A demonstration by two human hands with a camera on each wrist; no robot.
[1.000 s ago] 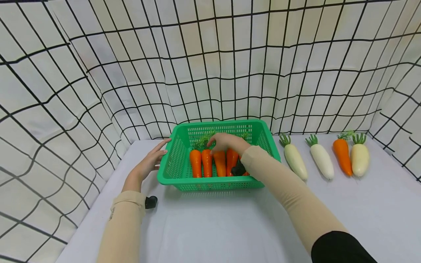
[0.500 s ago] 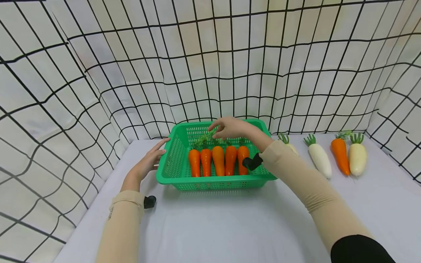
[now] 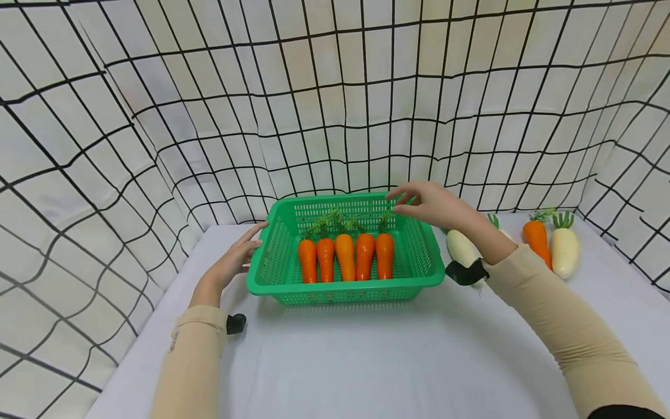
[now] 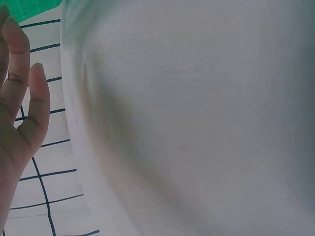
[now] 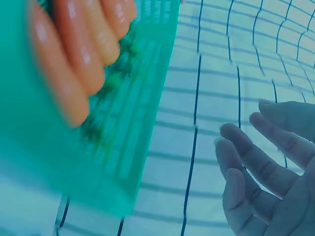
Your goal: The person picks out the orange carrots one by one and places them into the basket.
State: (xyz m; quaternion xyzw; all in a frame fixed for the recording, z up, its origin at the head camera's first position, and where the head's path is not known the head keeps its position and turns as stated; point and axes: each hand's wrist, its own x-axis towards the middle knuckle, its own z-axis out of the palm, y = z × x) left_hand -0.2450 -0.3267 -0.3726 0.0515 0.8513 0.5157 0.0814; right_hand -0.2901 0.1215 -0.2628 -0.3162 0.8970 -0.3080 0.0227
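Observation:
A green plastic basket (image 3: 345, 288) stands on the white table with several orange carrots (image 3: 345, 256) lined up side by side in it, their leafy tops toward the back wall. My left hand (image 3: 234, 260) touches the basket's left rim with its fingers fairly straight. Above the basket's right back corner is my right hand (image 3: 437, 203), its fingers loosely bent and holding nothing. In the right wrist view that right hand (image 5: 270, 172) appears apart from the basket (image 5: 147, 123). The left wrist view catches the left hand (image 4: 22, 98) near a green corner of the basket.
Right of the basket lie a pale radish (image 3: 462, 249), another radish mostly hidden behind the right arm, an orange carrot (image 3: 536, 240) and a cream radish (image 3: 565, 253). A black grid over white cloth (image 3: 345, 105) walls the table at the back and sides.
My right hand has lifted from among the carrots and moved right to the basket's right back corner, uncovering the row. The left hand has stayed at the left rim.

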